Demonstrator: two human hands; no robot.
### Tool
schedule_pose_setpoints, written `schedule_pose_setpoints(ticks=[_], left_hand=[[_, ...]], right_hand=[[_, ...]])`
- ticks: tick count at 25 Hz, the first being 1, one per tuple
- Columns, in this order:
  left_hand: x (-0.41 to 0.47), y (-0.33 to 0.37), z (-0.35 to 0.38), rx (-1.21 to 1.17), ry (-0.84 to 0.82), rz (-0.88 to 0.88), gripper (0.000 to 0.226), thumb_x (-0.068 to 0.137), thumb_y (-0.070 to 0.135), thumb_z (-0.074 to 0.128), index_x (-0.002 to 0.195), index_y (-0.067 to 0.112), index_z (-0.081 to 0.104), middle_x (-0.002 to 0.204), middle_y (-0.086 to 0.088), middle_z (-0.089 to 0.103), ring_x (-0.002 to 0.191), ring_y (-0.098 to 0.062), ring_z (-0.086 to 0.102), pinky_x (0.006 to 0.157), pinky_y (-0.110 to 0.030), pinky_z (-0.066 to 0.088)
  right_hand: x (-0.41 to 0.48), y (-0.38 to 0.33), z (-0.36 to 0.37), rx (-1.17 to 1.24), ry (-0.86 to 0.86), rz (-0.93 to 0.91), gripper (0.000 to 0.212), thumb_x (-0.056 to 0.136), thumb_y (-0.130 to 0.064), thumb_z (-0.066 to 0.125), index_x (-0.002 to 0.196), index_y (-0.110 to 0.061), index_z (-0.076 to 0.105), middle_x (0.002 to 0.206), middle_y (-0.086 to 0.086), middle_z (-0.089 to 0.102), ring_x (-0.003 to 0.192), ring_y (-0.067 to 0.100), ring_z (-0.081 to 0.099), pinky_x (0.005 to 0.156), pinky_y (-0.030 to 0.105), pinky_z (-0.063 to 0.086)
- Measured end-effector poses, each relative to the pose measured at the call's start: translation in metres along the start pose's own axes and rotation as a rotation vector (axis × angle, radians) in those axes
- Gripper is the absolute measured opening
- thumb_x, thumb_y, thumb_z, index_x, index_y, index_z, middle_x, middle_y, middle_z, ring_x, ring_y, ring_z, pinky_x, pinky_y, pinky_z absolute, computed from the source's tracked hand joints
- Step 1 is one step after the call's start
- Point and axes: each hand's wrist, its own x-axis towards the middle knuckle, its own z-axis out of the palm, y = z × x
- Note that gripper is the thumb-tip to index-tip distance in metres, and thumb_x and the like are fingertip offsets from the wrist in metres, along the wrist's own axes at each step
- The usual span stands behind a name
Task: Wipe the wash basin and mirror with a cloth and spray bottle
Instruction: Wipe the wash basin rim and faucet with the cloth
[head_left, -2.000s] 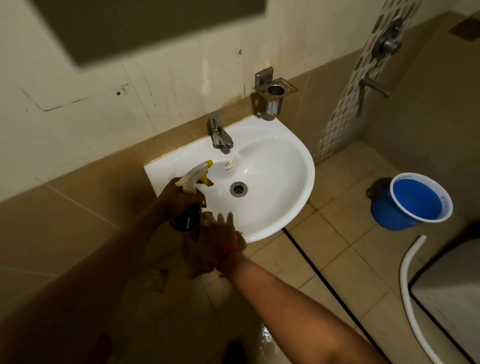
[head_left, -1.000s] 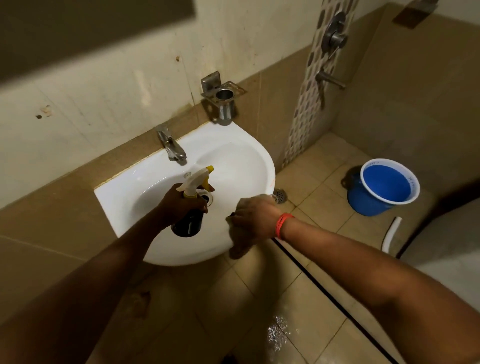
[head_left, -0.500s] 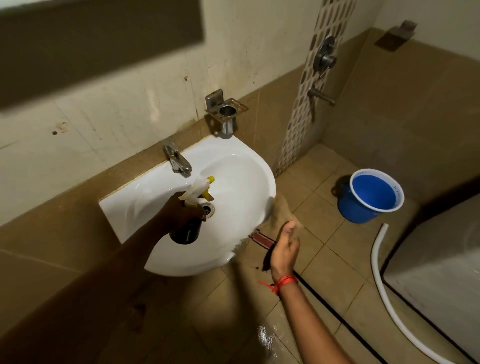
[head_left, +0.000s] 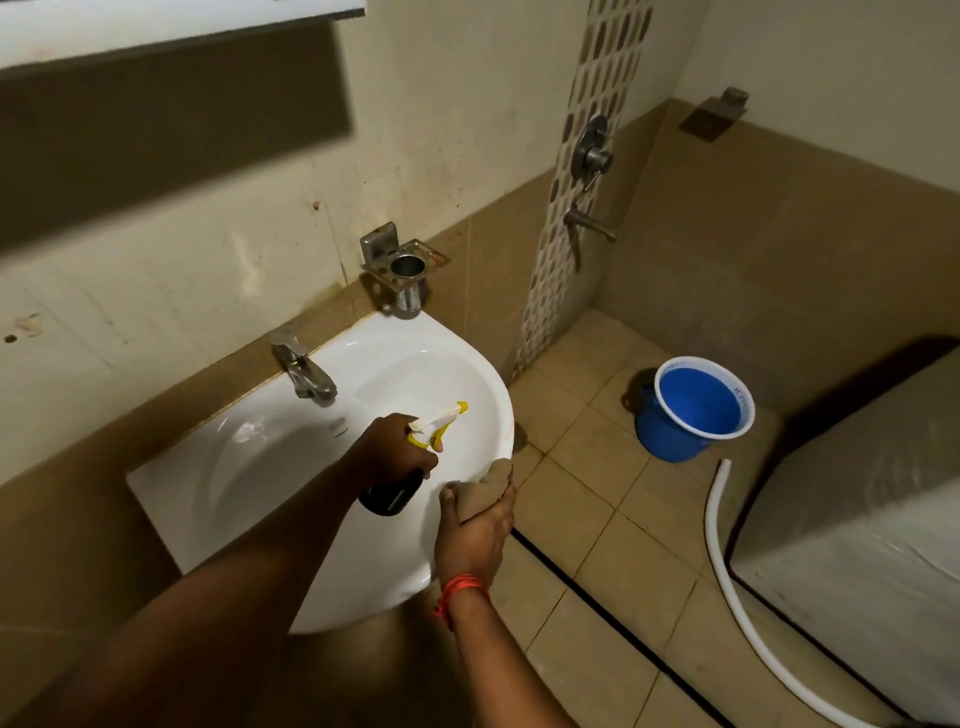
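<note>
The white wash basin (head_left: 260, 467) hangs on the tiled wall, with a steel tap (head_left: 304, 371) at its back. My left hand (head_left: 395, 449) holds a dark spray bottle (head_left: 390, 493) with a white and yellow trigger head, over the bowl's right side. My right hand (head_left: 472, 530) grips a bunched brown cloth (head_left: 485, 486) and presses it on the basin's front right rim. At the top left, only the bottom edge of the mirror frame (head_left: 182, 21) shows.
A steel tumbler holder (head_left: 405, 270) is fixed to the wall above the basin's right end. A blue bucket (head_left: 693, 408) stands on the tiled floor, with a white hose (head_left: 727, 571) curving beside it. A shower valve and spout (head_left: 589, 156) sit on the wall.
My right hand has come up from below the basin's edge with the cloth and now rests on the front right rim. The left hand keeps the bottle over the bowl.
</note>
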Motion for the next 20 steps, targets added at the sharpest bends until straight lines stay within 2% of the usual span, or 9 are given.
schedule_pose_setpoints(ticks=[2, 4, 7, 9, 13, 15, 18, 20], left_hand=[[0.012, 0.001, 0.005, -0.035, 0.047, -0.009, 0.024, 0.067, 0.008, 0.073, 0.087, 0.021, 0.078, 0.075, -0.003, 0.08, 0.061, 0.002, 0.068, 0.072, -0.024, 0.053], [0.015, 0.001, 0.004, -0.074, 0.069, -0.013, 0.029, 0.068, 0.011, 0.075, 0.091, 0.028, 0.077, 0.083, 0.001, 0.08, 0.07, -0.002, 0.07, 0.08, -0.029, 0.055], [0.028, 0.001, -0.004, -0.197, 0.1, 0.001, 0.034, 0.059, 0.024, 0.077, 0.092, 0.033, 0.075, 0.101, 0.003, 0.078, 0.094, -0.023, 0.072, 0.093, -0.043, 0.057], [0.033, -0.002, -0.006, -0.285, 0.146, 0.027, 0.04, 0.053, 0.034, 0.073, 0.093, 0.032, 0.074, 0.103, 0.0, 0.079, 0.097, -0.034, 0.073, 0.098, -0.05, 0.056], [0.05, -0.002, -0.004, -0.375, 0.267, 0.042, 0.031, 0.061, 0.029, 0.073, 0.088, 0.045, 0.075, 0.103, -0.01, 0.08, 0.084, -0.041, 0.074, 0.09, -0.059, 0.059], [0.058, 0.002, -0.004, -0.389, 0.327, 0.016, 0.034, 0.064, 0.024, 0.073, 0.086, 0.05, 0.074, 0.107, -0.006, 0.079, 0.085, -0.04, 0.074, 0.088, -0.057, 0.06], [0.065, 0.008, -0.005, -0.453, 0.449, -0.025, 0.031, 0.064, 0.022, 0.076, 0.088, 0.041, 0.075, 0.102, -0.001, 0.078, 0.085, -0.039, 0.074, 0.087, -0.052, 0.061], [0.07, 0.01, -0.002, -0.494, 0.524, -0.088, 0.029, 0.071, 0.01, 0.079, 0.09, 0.031, 0.073, 0.099, 0.004, 0.077, 0.085, -0.028, 0.074, 0.082, -0.043, 0.06]], right_hand=[[0.011, 0.001, 0.009, 0.036, 0.056, 0.069, 0.087, 0.079, -0.052, 0.073, 0.15, -0.027, 0.03, 0.142, 0.003, 0.053, 0.124, 0.026, 0.058, 0.095, 0.043, 0.054], [0.016, 0.003, 0.013, 0.079, 0.097, 0.098, 0.082, 0.073, -0.055, 0.075, 0.141, -0.029, 0.037, 0.131, 0.001, 0.061, 0.117, 0.025, 0.063, 0.093, 0.043, 0.056], [0.033, 0.0, 0.016, 0.056, 0.117, 0.131, 0.078, 0.07, -0.051, 0.081, 0.134, -0.024, 0.044, 0.119, 0.003, 0.067, 0.107, 0.026, 0.067, 0.089, 0.041, 0.058], [0.049, -0.012, 0.008, -0.001, 0.082, 0.1, 0.075, 0.071, -0.047, 0.083, 0.131, -0.019, 0.047, 0.115, 0.006, 0.068, 0.103, 0.027, 0.068, 0.086, 0.038, 0.057], [0.124, -0.059, -0.002, -0.225, -0.117, -0.035, 0.073, 0.072, -0.044, 0.083, 0.129, -0.012, 0.051, 0.118, 0.012, 0.068, 0.107, 0.032, 0.067, 0.089, 0.035, 0.053], [0.162, -0.084, 0.003, -0.348, -0.22, -0.099, 0.073, 0.069, -0.046, 0.083, 0.125, -0.01, 0.053, 0.118, 0.011, 0.068, 0.108, 0.032, 0.067, 0.089, 0.035, 0.052], [0.204, -0.109, 0.016, -0.48, -0.429, -0.207, 0.075, 0.071, -0.053, 0.082, 0.127, -0.013, 0.052, 0.109, 0.0, 0.065, 0.107, 0.028, 0.066, 0.082, 0.031, 0.051], [0.231, -0.121, 0.033, -0.496, -0.578, -0.319, 0.073, 0.076, -0.052, 0.082, 0.132, -0.019, 0.05, 0.103, -0.006, 0.056, 0.109, 0.026, 0.063, 0.078, 0.029, 0.044]])
